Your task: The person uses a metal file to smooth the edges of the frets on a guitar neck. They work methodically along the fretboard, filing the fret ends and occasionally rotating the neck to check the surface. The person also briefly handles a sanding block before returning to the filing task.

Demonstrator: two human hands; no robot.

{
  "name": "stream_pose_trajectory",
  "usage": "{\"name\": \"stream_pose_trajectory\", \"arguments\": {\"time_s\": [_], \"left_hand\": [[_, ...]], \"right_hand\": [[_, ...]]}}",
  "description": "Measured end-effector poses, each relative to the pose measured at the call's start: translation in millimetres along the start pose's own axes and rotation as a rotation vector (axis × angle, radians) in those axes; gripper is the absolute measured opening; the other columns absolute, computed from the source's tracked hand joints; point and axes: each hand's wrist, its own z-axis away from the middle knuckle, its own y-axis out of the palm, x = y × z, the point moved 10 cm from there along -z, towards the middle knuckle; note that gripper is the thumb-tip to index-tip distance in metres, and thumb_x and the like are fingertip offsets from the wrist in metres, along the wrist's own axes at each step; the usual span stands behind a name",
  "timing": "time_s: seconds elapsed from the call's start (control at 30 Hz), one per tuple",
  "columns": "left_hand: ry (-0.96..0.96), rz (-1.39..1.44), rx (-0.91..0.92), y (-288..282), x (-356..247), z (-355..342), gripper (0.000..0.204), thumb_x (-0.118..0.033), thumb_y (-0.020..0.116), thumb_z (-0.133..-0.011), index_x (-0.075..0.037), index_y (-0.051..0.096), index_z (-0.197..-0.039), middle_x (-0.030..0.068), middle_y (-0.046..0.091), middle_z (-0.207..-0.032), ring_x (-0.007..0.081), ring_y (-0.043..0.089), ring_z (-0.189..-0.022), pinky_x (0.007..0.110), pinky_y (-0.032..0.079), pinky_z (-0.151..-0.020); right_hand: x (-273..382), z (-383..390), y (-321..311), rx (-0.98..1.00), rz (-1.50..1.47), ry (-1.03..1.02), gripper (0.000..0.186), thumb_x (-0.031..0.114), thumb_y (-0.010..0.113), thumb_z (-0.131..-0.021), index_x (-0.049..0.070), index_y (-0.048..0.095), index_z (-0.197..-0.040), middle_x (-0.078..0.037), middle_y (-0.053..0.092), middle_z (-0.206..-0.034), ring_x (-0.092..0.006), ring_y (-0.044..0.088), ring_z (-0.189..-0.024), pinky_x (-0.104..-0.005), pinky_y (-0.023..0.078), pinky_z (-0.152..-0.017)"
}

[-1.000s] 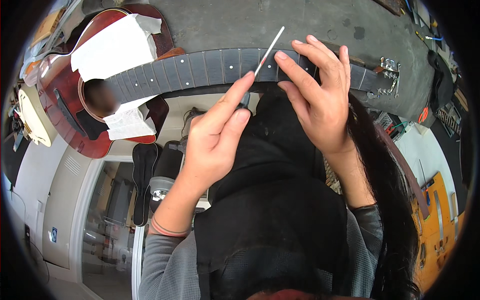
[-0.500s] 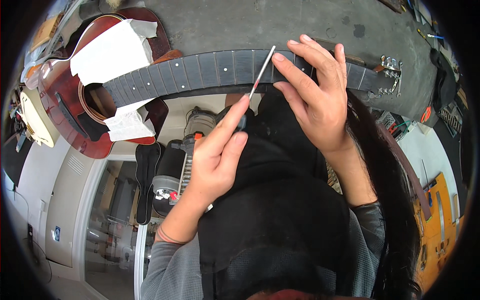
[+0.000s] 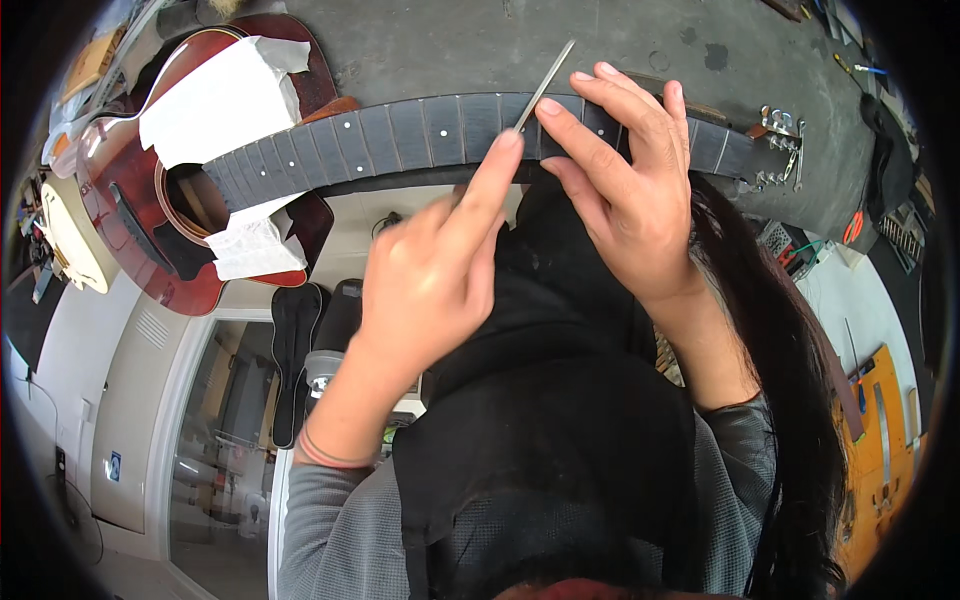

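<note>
An acoustic guitar with a reddish-brown body (image 3: 95, 200) lies face up across the bench, its dark fretboard (image 3: 395, 135) stretching to the right. My left hand (image 3: 435, 265) is closed on a thin metal file (image 3: 552, 76), index finger stretched along it. The file slants across the fretboard beside a fret, its tip beyond the far edge; its handle is hidden in my hand. My right hand (image 3: 640, 170) rests over the neck with fingers apart, the index fingertip right beside the file and the thumb at the near edge.
White paper sheets (image 3: 225, 100) cover parts of the guitar's top around the soundhole. Tuning pegs (image 3: 785, 150) stick out at the headstock. Orange-handled scissors (image 3: 853, 227) lie at the right bench edge. A black padded case (image 3: 297, 370) and a wooden tool board (image 3: 880, 450) are lower down.
My left hand has pushed the file away from me, so its tip sits farther past the neck's far edge. My right hand has hardly moved.
</note>
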Motion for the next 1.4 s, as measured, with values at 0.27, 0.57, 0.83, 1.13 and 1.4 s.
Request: {"name": "stream_pose_trajectory", "arguments": {"time_s": [0.27, 0.57, 0.83, 1.13, 1.4], "left_hand": [[-0.224, 0.606, -0.07, 3.2, 34.0, 16.6, 0.057, -0.003, 0.067, -0.109, -0.002, 0.058, -0.165, 0.0027, 0.075, -0.091, 0.0107, 0.06, -0.066, 0.028, 0.05, -0.066], [-0.31, 0.839, -0.034, 22.1, 32.4, 44.5, 0.055, -0.005, 0.066, -0.111, 0.001, 0.056, -0.165, 0.0008, 0.068, -0.093, 0.0095, 0.059, -0.069, 0.029, 0.046, -0.064], [-0.036, 0.434, -0.12, 9.5, 10.0, -10.8, 0.054, -0.002, 0.066, -0.109, 0.001, 0.058, -0.163, 0.0122, 0.085, -0.122, 0.0139, 0.076, -0.082, 0.031, 0.057, -0.075], [-0.406, 0.952, 0.003, 47.6, 20.8, 18.3, 0.05, -0.005, 0.061, -0.113, 0.001, 0.059, -0.162, 0.0183, 0.072, -0.151, 0.0205, 0.068, -0.127, 0.033, 0.052, -0.105], [-0.22, 0.631, -0.079, 30.1, 7.1, 32.6, 0.05, 0.0, 0.063, -0.11, 0.002, 0.06, -0.16, 0.0219, 0.067, -0.159, 0.0314, 0.067, -0.146, 0.036, 0.05, -0.119]], "right_hand": [[0.1, -0.5, -0.8, 0.012, 0.021, 0.001, 0.058, 0.011, 0.093, -0.083, 0.023, 0.081, -0.139, -0.008, 0.07, -0.143, -0.0344, 0.065, -0.141, -0.0667, 0.04, -0.124], [-0.5, -0.7, -0.8, 0.018, 0.026, 0.011, 0.059, 0.012, 0.093, -0.082, 0.023, 0.081, -0.138, -0.007, 0.07, -0.143, -0.0339, 0.064, -0.141, -0.0671, 0.041, -0.124], [-8.4, 2.4, -10.3, 0.029, 0.056, -0.001, 0.057, 0.011, 0.092, -0.084, 0.022, 0.08, -0.138, -0.006, 0.07, -0.144, -0.0333, 0.063, -0.142, -0.0689, 0.04, -0.124], [-20.3, 9.9, -15.4, 0.075, 0.041, -0.001, 0.058, 0.01, 0.092, -0.086, 0.021, 0.078, -0.142, -0.005, 0.069, -0.15, -0.0304, 0.063, -0.146, -0.0645, 0.031, -0.13], [-21.6, 10.1, -16.3, 0.039, 0.018, 0.0, 0.057, 0.011, 0.092, -0.086, 0.021, 0.079, -0.141, -0.005, 0.07, -0.149, -0.0296, 0.065, -0.142, -0.0625, 0.032, -0.13]]}}
